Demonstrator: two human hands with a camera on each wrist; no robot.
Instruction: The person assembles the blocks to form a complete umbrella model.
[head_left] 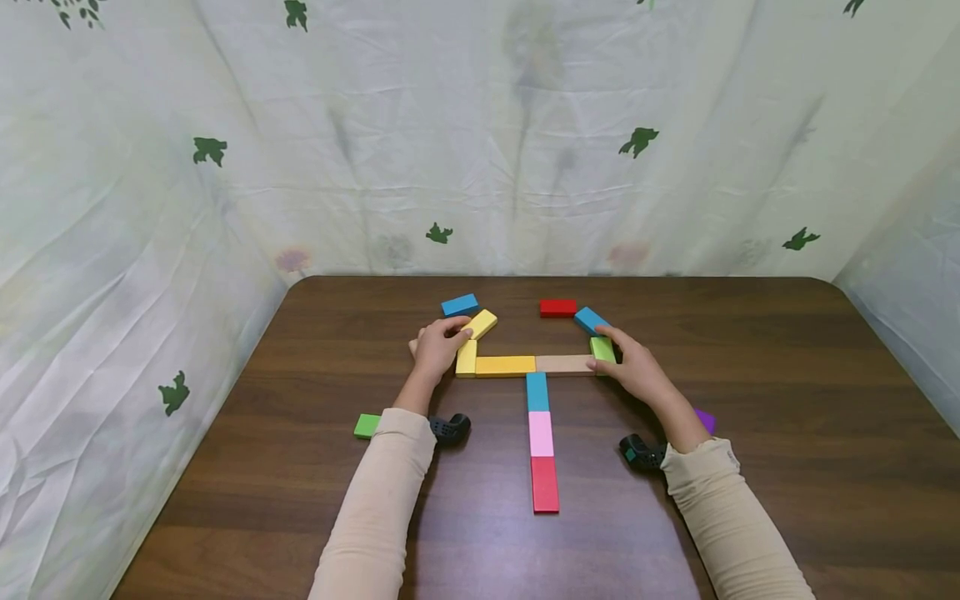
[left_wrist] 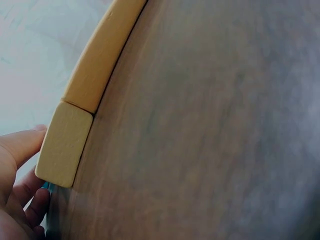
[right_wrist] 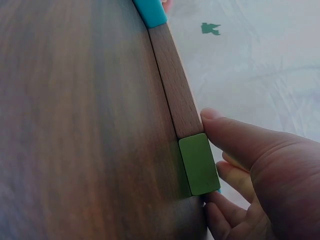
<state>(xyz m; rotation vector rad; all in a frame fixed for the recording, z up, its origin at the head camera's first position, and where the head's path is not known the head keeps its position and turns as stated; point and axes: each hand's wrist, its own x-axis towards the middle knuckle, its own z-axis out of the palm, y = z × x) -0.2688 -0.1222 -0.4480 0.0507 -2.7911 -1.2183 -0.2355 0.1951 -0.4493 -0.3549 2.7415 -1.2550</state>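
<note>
From the lower left of the head view, the left forearm slants upward, its hand (head_left: 435, 348) bent at the fingers, thumb and forefinger pinching the near end of the slanted yellow block (head_left: 483, 322) just above centre frame. The right hand (head_left: 637, 367) angles in from the lower right, thumb and forefinger moderately spread about the light green block (head_left: 602, 350), right of centre.

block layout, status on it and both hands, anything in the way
Left hand at pale yellow blocks; right hand at lime block. Blue-pink-red stem in line. Blue block just beyond left hand, may crowd it.
</note>
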